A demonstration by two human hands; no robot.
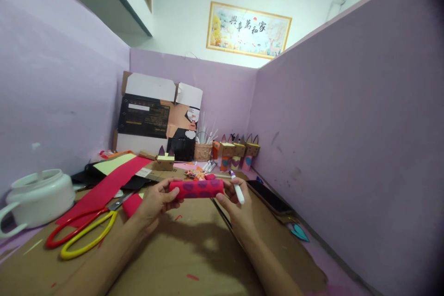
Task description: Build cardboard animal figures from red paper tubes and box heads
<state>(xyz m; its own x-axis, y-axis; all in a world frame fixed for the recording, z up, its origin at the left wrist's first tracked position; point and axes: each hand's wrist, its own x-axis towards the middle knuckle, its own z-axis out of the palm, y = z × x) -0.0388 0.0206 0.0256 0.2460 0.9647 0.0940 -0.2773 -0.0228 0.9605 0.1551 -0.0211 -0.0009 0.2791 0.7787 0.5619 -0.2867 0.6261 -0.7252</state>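
Observation:
A red paper tube (203, 189) with purple drawn-on patches lies level between my hands, above the cardboard. My left hand (160, 202) is closed around its left end, thumb in front. At the right end, the thumb of my right hand (239, 206) touches the tube. That same hand also grips a white marker pen (238, 192) with a purple tip end, slanting between thumb and fingers. Large scissors (88, 231) with one red and one yellow handle lie open to the left, their blades partly under red paper (132, 203).
A white mug (41, 196) stands at the far left beside a red paper strip (107, 185). Animal-like paper figures (239, 152) and a marker basket (203, 151) stand at the back. A phone (270, 196) lies right; purple partitions (347, 125) enclose the table.

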